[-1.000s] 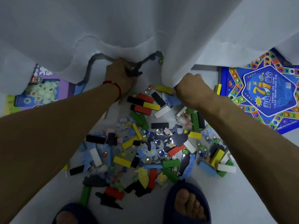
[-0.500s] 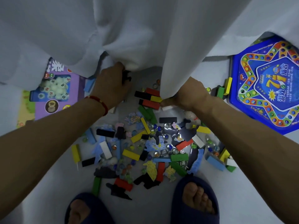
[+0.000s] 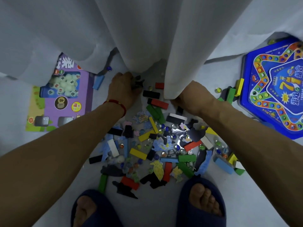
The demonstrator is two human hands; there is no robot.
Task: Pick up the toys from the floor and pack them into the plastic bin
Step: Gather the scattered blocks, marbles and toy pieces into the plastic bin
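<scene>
A heap of toys covers the floor between my arms: coloured wooden blocks (image 3: pixel 138 154), glass marbles (image 3: pixel 166 128), flat puzzle pieces (image 3: pixel 161 143) and a die (image 3: pixel 189 152). My left hand (image 3: pixel 123 89), with a red string on the wrist, is at the far edge of the heap and closed on dark puzzle pieces (image 3: pixel 139 83). My right hand (image 3: pixel 191 97) is curled against the lower corner of a white curtain (image 3: pixel 147 38). Its fingers are hidden, so I cannot tell what it holds. No plastic bin is in view.
A purple game box (image 3: pixel 65 95) lies on the left, partly under the curtain. A blue star-shaped game board (image 3: pixel 275 89) lies on the right, with green and yellow blocks (image 3: pixel 232 95) beside it. My feet in dark slippers (image 3: pixel 201 203) stand at the near edge of the heap.
The view has moved back and down, so the boxes and my feet show more fully. My left hand has drawn the dark pieces out from under the curtain. My right hand stays by the curtain's corner.
</scene>
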